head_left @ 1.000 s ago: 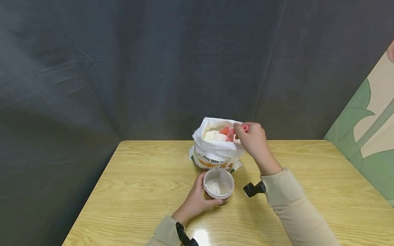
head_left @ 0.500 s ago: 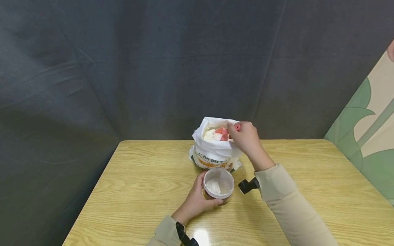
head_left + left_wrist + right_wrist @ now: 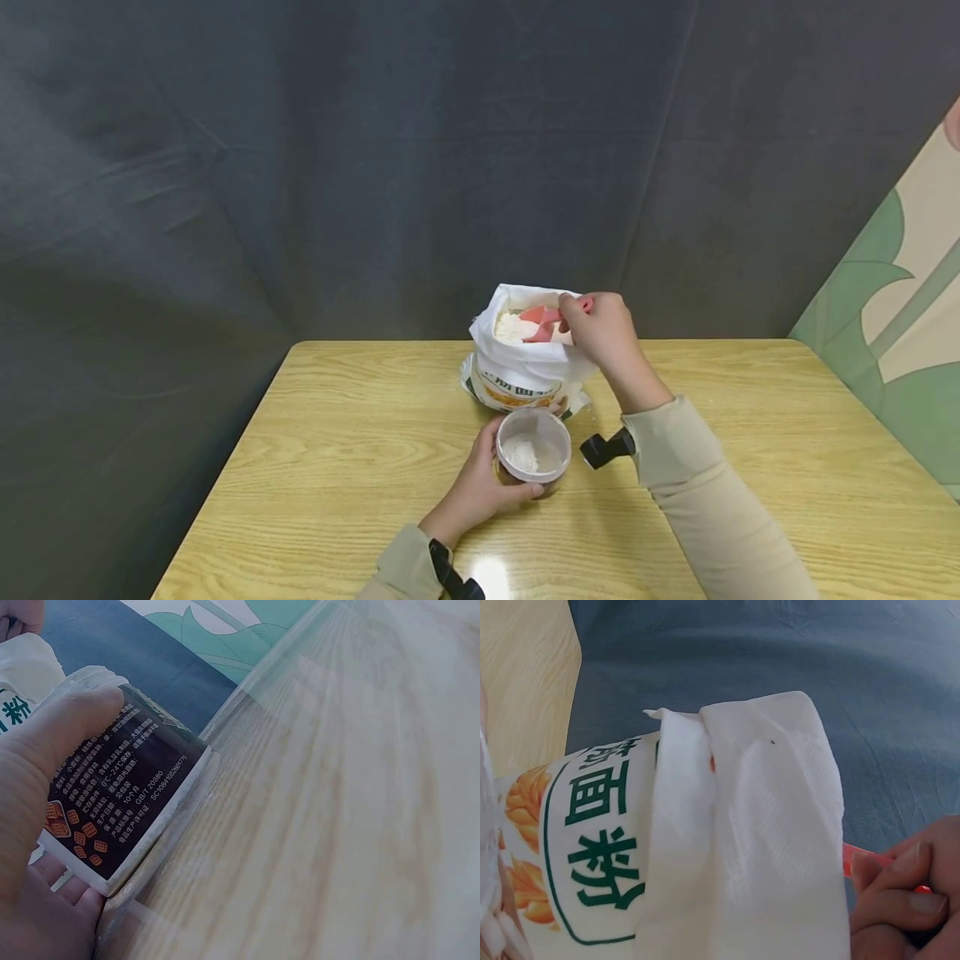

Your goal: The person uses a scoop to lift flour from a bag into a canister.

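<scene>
A white flour bag (image 3: pixel 525 367) with its top folded down stands open on the table, white flour (image 3: pixel 513 327) inside. Over its mouth my right hand (image 3: pixel 603 333) pinches the handle of a pink scoop (image 3: pixel 542 335), whose head lies at the flour inside the bag. In front of the bag my left hand (image 3: pixel 483 483) grips a round plastic jar (image 3: pixel 534 479), fingers on its left side and thumb across its near side. A little white powder lies in the jar. The left wrist view shows the jar's dark printed label (image 3: pixel 124 776). In the right wrist view the folded bag rim (image 3: pixel 772 840) hides the scoop's head.
The wooden table (image 3: pixel 337 450) extends to both sides of the bag and jar. A dark cloth backdrop (image 3: pixel 450 167) hangs behind it, and a wall with leaf patterns (image 3: pixel 885 333) is at the right. Black wrist cameras (image 3: pixel 606 450) sit on the cuffs.
My right hand has moved left with the scoop, deeper over the flour, then lifted slightly with the scoop's head tilting. My left hand and the jar stay in place.
</scene>
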{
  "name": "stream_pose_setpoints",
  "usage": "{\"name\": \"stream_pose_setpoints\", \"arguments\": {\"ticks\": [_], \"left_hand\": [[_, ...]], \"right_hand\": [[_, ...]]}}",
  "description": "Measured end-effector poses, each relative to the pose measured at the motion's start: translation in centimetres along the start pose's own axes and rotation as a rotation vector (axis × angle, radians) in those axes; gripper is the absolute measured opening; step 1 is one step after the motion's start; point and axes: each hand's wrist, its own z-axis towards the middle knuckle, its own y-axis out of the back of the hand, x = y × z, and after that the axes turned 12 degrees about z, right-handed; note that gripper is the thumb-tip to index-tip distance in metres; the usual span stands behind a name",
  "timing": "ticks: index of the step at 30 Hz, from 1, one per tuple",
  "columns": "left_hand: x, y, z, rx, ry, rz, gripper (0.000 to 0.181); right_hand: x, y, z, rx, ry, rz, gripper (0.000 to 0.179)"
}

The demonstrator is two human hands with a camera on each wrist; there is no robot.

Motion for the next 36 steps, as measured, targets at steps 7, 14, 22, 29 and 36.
{"name": "stream_pose_setpoints", "arguments": {"ticks": [7,14,22,29,36], "left_hand": [[0.1,0.0,0.1,-0.003,-0.007,0.010,0.103],[-0.1,0.0,0.1,0.003,-0.004,0.003,0.103],[-0.3,0.0,-0.1,0.007,0.003,-0.005,0.103],[-0.3,0.1,-0.1,0.011,0.009,-0.004,0.105],[-0.4,0.1,-0.2,0.009,0.009,0.000,0.104]], "right_hand": [[0.3,0.1,0.0,-0.007,-0.037,0.052,0.044],[0.2,0.2,-0.1,-0.014,-0.065,0.095,0.044],[0.1,0.6,-0.8,-0.015,-0.113,0.193,0.041],[-0.1,0.9,-1.3,-0.045,-0.110,0.244,0.043],[-0.2,1.2,-1.6,-0.072,-0.096,0.269,0.044]]}}
